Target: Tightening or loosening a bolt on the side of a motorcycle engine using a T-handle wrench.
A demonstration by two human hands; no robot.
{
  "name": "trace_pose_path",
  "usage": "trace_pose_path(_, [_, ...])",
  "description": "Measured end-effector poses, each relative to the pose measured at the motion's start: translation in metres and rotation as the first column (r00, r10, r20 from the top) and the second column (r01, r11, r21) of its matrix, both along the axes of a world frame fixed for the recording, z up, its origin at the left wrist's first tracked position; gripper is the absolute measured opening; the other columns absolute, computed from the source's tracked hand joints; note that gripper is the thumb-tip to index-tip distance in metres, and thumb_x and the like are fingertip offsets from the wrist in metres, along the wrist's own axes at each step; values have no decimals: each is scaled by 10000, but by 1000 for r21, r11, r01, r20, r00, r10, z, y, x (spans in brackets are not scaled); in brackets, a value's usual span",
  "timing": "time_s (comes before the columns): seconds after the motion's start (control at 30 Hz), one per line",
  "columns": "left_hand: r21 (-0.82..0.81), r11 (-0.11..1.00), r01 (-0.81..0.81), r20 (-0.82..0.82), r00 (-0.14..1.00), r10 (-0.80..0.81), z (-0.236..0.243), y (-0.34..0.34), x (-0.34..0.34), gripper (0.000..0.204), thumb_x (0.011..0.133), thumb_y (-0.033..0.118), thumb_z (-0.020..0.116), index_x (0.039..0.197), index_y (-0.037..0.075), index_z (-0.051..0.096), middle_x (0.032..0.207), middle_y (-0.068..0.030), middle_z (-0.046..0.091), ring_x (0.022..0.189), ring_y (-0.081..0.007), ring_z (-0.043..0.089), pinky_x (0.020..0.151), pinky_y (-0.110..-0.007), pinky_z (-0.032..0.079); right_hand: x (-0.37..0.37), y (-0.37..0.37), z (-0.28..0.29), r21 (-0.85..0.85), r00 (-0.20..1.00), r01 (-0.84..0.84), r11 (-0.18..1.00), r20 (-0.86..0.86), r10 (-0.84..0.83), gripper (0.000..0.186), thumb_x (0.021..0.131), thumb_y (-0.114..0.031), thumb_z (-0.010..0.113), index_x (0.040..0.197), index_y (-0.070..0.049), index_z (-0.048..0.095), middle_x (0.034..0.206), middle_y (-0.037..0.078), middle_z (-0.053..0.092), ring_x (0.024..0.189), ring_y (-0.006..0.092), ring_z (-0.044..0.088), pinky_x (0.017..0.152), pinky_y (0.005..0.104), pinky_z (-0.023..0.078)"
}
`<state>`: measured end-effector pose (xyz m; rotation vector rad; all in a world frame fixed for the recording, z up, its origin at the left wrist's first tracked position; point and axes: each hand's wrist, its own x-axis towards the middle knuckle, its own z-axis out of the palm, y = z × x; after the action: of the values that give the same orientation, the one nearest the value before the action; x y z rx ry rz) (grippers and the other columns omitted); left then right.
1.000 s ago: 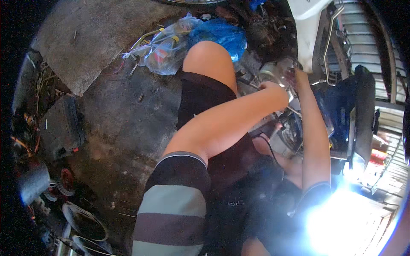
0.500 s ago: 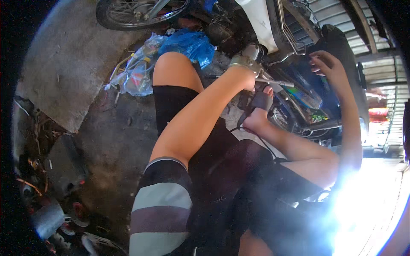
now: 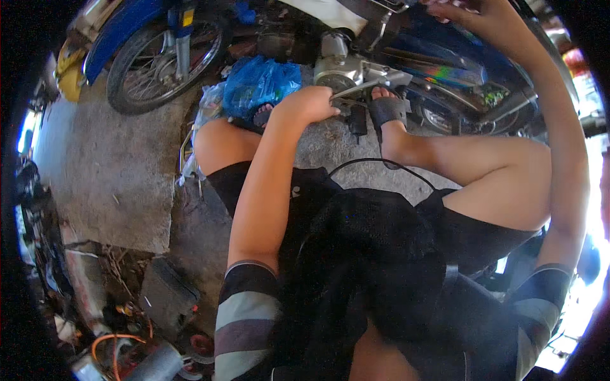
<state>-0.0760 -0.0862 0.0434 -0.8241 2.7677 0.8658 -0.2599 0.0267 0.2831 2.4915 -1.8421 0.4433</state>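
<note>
In front of me stands a motorbike with a blue front fender (image 3: 121,32) and a silvery engine case (image 3: 340,73). My left hand (image 3: 310,105) is closed round the near end of a slim metal bar (image 3: 356,87), which reaches right across the front of the engine toward my sandalled foot (image 3: 389,111). What the bar's far end meets is unclear. My right hand (image 3: 467,14) is raised at the top edge beside the motorbike's dark body, fingers loosely bent and apart, nothing seen in them; the top edge cuts off part of it.
A blue plastic bag (image 3: 262,82) lies between the front wheel (image 3: 165,66) and my left knee. A concrete slab (image 3: 114,190) covers the floor at left. Scrap parts, an orange cable (image 3: 117,340) and a metal cylinder (image 3: 152,365) are at lower left.
The view has turned and shifted, bringing more of the front wheel in. My left hand, still round the bar, now sits left of the engine case. My right hand is nearer the top edge.
</note>
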Motion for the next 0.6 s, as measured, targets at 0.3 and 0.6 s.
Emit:
trace_pose_path(0.3, [20,998,-52,-151,987,55,5,-3,6,337,786,326,592,899,12,548,810,-182,599,770,-298,576,687,-377,428,10,6,13,151,998,-59,987,-20,63,220,848,-258,526,953,-85,610,831,93,629,748,228,612,694,371,504])
trace_pose_path(0.6, [50,991,-124,-257,957,133,23,0,15,317,811,320,567,912,20,539,768,-162,589,720,-264,571,656,-363,428,13,13,18,161,996,-57,985,-54,67,195,820,-188,548,953,-54,596,879,78,617,804,194,594,736,327,473])
